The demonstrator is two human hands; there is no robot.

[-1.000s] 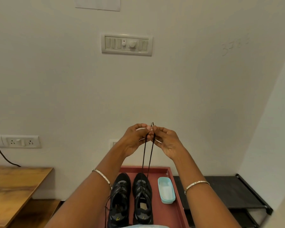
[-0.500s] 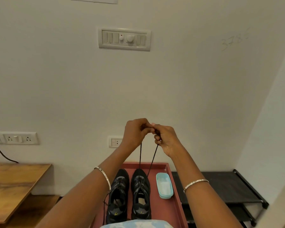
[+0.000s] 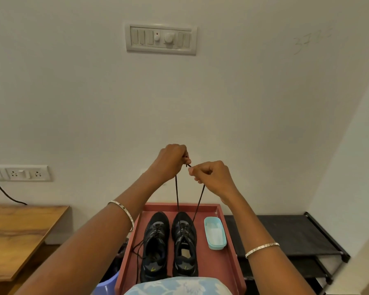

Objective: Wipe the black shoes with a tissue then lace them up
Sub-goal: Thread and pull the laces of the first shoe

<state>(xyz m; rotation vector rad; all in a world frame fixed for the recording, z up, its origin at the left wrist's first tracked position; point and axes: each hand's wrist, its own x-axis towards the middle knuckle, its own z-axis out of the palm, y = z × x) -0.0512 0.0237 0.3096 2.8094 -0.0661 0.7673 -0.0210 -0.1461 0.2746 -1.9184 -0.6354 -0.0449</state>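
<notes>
switch panel (image 3: 161,39) up high, wooden table (image 3: 15,237) at left, black rack (image 3: 285,233) at right

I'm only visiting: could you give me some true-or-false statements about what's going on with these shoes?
1. The left hand and right hand each pinch an end of the raised lace of the right shoe. True.
2. The shoes stand on the wooden table. False: they stand in the red tray.
3. The blue box lies left of the shoes. False: the blue box lies right of them.
4. A loose lace lies beside the left shoe. True.
</notes>
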